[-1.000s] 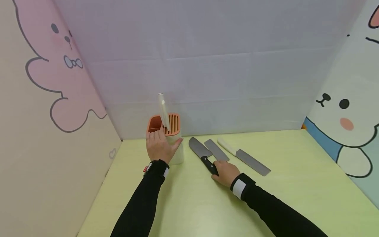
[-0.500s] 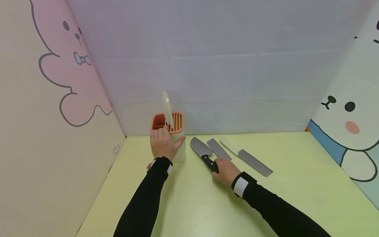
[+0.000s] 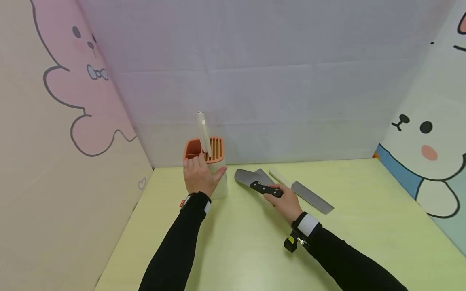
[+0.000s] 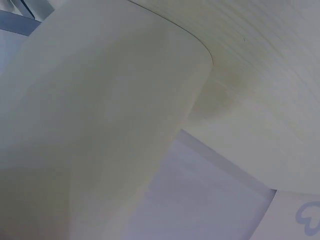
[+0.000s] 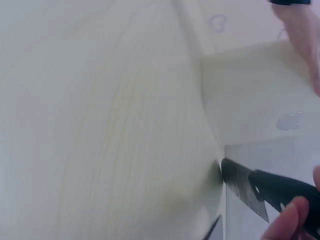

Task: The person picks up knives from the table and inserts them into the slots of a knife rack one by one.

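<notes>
My left hand (image 3: 199,178) holds the front of a white knife holder (image 3: 221,184) with an orange slotted top, fingertips at the rim and thumb by the right front corner. Two white handles (image 3: 204,137) stand up from the holder. In the left wrist view the holder's pale wall (image 4: 100,100) fills much of the picture; the fingers are out of sight. My right hand (image 3: 288,204) grips the black riveted handle of a kitchen knife (image 3: 244,176), whose broad grey blade points left toward the holder. The right wrist view shows thumb and fingertips on that handle (image 5: 282,190).
Behind the held knife lies a grey rectangular blade (image 3: 263,173), partly covered in view. A white-handled knife with a long rectangular blade (image 3: 312,198) lies right of it on the pale yellow table (image 3: 240,250). A white back wall (image 3: 276,149) stands close behind.
My right hand has raised the black handle and swung it up and to the right, tilting the knife. The left hand stays on the holder. The head view has shifted slightly.
</notes>
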Motion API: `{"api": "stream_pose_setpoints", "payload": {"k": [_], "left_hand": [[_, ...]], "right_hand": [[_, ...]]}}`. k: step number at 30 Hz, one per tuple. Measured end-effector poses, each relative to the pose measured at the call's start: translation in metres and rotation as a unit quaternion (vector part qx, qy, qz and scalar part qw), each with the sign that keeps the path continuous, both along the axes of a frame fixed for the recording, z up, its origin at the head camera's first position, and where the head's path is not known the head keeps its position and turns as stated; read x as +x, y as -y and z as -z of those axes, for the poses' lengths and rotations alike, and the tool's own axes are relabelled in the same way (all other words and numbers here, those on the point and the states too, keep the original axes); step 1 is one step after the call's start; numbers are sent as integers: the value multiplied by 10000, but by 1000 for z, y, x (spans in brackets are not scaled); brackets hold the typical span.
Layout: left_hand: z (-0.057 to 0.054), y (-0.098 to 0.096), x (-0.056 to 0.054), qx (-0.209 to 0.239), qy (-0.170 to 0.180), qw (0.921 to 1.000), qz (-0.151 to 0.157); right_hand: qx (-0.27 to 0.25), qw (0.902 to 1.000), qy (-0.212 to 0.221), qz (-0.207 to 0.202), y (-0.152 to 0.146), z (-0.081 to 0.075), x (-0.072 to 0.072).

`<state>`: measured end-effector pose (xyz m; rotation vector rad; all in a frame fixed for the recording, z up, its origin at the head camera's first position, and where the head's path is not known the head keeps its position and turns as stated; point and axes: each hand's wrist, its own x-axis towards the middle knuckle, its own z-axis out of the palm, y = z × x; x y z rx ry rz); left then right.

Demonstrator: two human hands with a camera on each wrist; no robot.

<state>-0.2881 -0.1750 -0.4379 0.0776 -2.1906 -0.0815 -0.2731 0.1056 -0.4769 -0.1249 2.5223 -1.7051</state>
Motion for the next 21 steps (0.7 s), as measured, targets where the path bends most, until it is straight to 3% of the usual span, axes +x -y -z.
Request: {"api": "stream_pose_setpoints", "payload": {"k": [3,10,15,21], "left_hand": [[0,1,0,99,6,9999,51],[1,1,-2,116,113,9998,98],[2,1,-1,199,106,9997,133],[2,2,-1,186,69,9997,168]], "right_hand": [[-716,9968,94,343,6,-1,-1],[-1408,9850,-239,970,23,-3,-4],[-1838,9777,-385,945,32,-1,-6],[-2615,9629,-196,639,39,-1,-5]]}}
